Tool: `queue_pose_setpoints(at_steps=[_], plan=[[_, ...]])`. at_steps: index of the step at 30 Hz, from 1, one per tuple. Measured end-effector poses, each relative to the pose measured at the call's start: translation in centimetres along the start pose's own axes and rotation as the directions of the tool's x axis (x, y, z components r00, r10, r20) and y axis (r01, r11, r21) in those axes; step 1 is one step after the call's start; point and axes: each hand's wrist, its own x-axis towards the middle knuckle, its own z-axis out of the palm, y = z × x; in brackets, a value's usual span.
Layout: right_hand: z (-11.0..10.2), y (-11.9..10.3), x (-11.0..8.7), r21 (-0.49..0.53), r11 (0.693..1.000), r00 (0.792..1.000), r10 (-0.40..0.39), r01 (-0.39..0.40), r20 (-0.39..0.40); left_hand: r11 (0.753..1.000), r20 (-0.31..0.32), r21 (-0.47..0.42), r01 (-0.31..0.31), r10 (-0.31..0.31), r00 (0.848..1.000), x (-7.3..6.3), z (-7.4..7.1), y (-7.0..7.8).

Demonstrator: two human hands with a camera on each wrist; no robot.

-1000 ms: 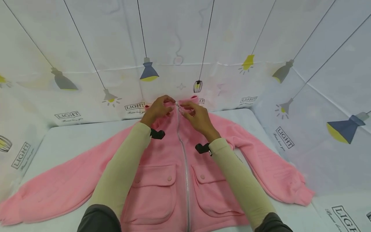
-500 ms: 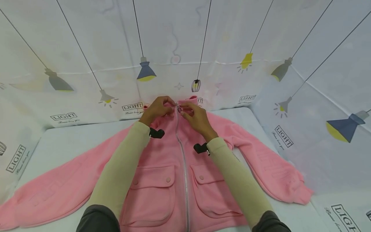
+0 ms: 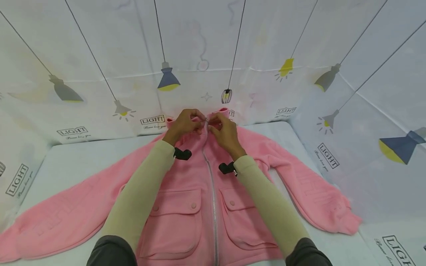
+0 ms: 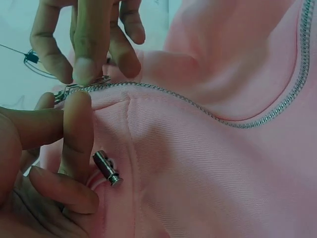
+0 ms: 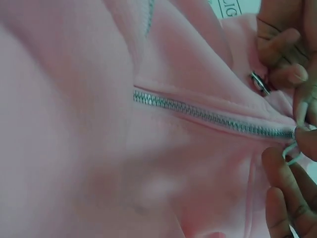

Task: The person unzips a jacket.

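Note:
A pink jacket (image 3: 186, 173) lies front up with sleeves spread, its silver zipper (image 3: 213, 207) closed up to the collar. At the top of that zipper my left hand (image 3: 185, 125) pinches the collar edge. My right hand (image 3: 227, 133) is right across from it, thumb and fingers pinching at the zipper's top end. In the left wrist view, the metal slider (image 4: 62, 94) sits between the two hands' fingertips. A ring-shaped zipper pull (image 5: 291, 154) shows by the right fingers in the right wrist view. Below the left fingers hangs a metal cord stopper (image 4: 106, 168).
The jacket rests on a white-covered table (image 3: 83, 155). Two flap pockets (image 3: 176, 221) lie on its front, and one sleeve (image 3: 56, 218) reaches the left edge of view. A white wall cloth (image 3: 133, 44) with printed lamps stands close behind the collar.
Both hands have drawn closer together at the zipper's top, the right one shifting slightly left. The pull ring, seen earlier by the right fingers, is now hidden in the head view.

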Motion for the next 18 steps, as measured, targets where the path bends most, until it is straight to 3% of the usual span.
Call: queue_pose_setpoints(at_steps=[8,18], plan=[[0.2,-0.3,-0.1,-0.039,0.996,0.996,0.080,-0.081,-0.036,0.995,-0.066,0.102,0.009,-0.003,0.998,-0.6,0.1,0.5],[0.6,-0.3,-1.0,0.114,0.984,0.991,0.133,-0.136,0.029,0.979,-0.187,0.201,-0.014,0.053,0.981,-1.4,-0.1,-0.4]])
